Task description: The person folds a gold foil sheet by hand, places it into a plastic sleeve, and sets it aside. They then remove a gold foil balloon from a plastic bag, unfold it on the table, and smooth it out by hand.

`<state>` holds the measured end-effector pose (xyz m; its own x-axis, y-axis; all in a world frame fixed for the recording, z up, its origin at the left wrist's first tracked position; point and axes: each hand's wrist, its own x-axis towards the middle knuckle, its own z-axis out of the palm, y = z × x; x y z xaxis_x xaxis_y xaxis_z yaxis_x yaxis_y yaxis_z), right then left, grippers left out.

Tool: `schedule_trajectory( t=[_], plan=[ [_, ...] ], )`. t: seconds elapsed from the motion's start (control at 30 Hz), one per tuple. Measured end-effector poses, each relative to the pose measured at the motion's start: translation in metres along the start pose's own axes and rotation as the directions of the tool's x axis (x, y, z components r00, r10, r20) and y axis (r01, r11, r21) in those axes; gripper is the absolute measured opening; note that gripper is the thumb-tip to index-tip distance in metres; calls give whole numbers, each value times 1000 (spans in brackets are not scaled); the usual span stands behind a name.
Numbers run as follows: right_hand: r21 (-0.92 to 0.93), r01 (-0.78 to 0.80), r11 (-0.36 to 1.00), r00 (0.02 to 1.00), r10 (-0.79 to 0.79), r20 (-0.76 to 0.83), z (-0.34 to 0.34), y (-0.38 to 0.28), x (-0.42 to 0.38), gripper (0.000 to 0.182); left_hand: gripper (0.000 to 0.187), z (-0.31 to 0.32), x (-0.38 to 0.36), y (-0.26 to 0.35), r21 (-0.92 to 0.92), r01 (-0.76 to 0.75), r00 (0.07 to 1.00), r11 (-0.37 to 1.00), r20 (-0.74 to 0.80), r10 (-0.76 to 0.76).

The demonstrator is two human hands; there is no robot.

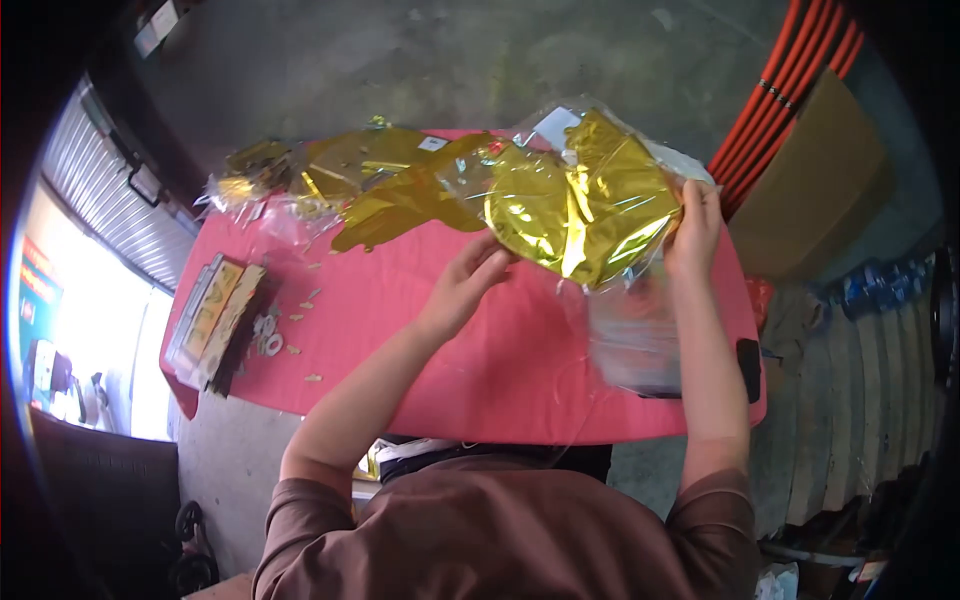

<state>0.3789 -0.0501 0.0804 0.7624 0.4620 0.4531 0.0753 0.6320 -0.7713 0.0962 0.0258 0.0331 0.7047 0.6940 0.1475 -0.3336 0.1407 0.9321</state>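
A shiny gold foil balloon (585,200), flat and inside a clear plastic bag, is held up over the far right part of the table. My right hand (693,230) is closed on the bag's right edge, with its thumb on the near side. At the lower left edge, my left hand (470,280) pinches the bag, its fingertips partly hidden behind it. More flat gold foil (410,205) lies on the table just left of the held bag. Below my right hand is a stack of clear plastic bags (635,340).
A pink cloth (510,370) covers the table. Cardboard-backed packs (215,315) stand at the left, with small loose pieces (268,335) beside them. Crumpled plastic and foil (255,185) lie at the far left. Orange pipes (775,90) and a cardboard sheet (820,190) stand beyond the right side.
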Motion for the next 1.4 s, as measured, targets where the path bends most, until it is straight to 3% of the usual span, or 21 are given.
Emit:
schedule_trajectory(
  t=[0.03, 0.1, 0.2, 0.23, 0.43, 0.47, 0.53, 0.63, 0.8, 0.87, 0.9, 0.93, 1.0, 1.07, 1.1, 1.13, 1.17, 1.2, 1.23, 1.33, 1.4],
  plan=[
    [53, -40, 998, 999, 40, 0, 13, 3, -18, 8, 37, 4, 2, 3, 9, 0, 1000, 1000, -17, 1],
    [111, -89, 990, 996, 88, 12, 23, 6, -43, 7, 30, 3, 4, 9, -493, 108, 987, 863, -54, -154],
    [153, -228, 962, 965, 202, 167, 21, 14, -63, 7, 26, -16, 0, 11, -419, 67, 947, 905, -258, -190],
    [32, -267, 963, 931, 250, 266, 14, 14, -64, 9, 25, -21, -5, 12, -384, 48, 950, 922, -268, -162],
    [-244, -411, 878, 696, 475, 539, 28, 7, -80, 46, 21, -57, -20, 11, -225, 49, 970, 973, -220, -99],
    [-244, -412, 878, 695, 476, 539, 28, 10, -82, 46, 20, -62, -21, 9, -174, 61, 981, 983, -170, -91],
    [-352, -502, 790, 539, 604, 587, 31, 16, -88, 44, 21, -61, -25, 12, -172, 54, 982, 984, -169, -83],
    [-281, -513, 811, 594, 571, 567, 38, 24, -105, 36, 26, -67, -31, 16, 48, 46, 977, 998, -211, -35],
    [-150, -678, 719, 565, 641, 520, 31, 39, -115, 29, 34, -69, -52, 38, -255, 171, 942, 952, -243, -234],
    [-159, -772, 616, 534, 763, 365, 28, 41, -120, 29, 34, -68, -63, 38, -450, 155, 982, 879, -27, -187],
    [-161, -774, 613, 530, 765, 366, 25, 45, -119, 29, 32, -64, -71, 38, -368, 189, 956, 910, -143, -257],
    [-177, -751, 636, 546, 749, 375, 23, 50, -118, 29, 32, -65, -74, 36, -371, 188, 955, 910, -148, -258],
    [-194, -732, 653, 557, 737, 382, 24, 56, -116, 29, 27, -69, -80, 31, 94, 285, 929, 954, -273, -250],
    [-535, -328, 778, 655, 596, 464, 27, 58, -115, 32, 23, -72, -83, 35, 235, 271, 934, 934, -301, -195],
    [-742, -60, 668, 684, 569, 457, 42, 37, -115, 36, 20, -71, -80, 37, 375, 242, 942, 895, -313, -124],
    [-748, -64, 661, 686, 574, 448, 49, 30, -118, 36, 20, -70, -76, 37, 369, 246, 943, 896, -307, -132],
    [-678, 307, 668, 716, 307, 627, 55, 27, -122, 38, 21, -69, -73, 36, 418, 230, 942, 879, -324, -93],
    [-533, 638, 556, 619, 42, 784, 61, 24, -128, 39, 22, -69, -73, 34, 466, 218, 938, 858, -342, -53],
    [-538, 633, 557, 621, 51, 782, 72, 19, -135, 39, 25, -63, -70, 31, 495, 85, 949, 864, -304, 80],
    [-403, 554, 729, 498, 98, 862, 100, 4, -153, 38, 27, -31, -63, 52, 566, 125, 951, 815, -302, 64],
    [-435, 328, 839, 496, 239, 835, 113, -4, -157, 38, 28, -18, -55, 58, 553, 108, 958, 826, -279, 61]
  ],
)
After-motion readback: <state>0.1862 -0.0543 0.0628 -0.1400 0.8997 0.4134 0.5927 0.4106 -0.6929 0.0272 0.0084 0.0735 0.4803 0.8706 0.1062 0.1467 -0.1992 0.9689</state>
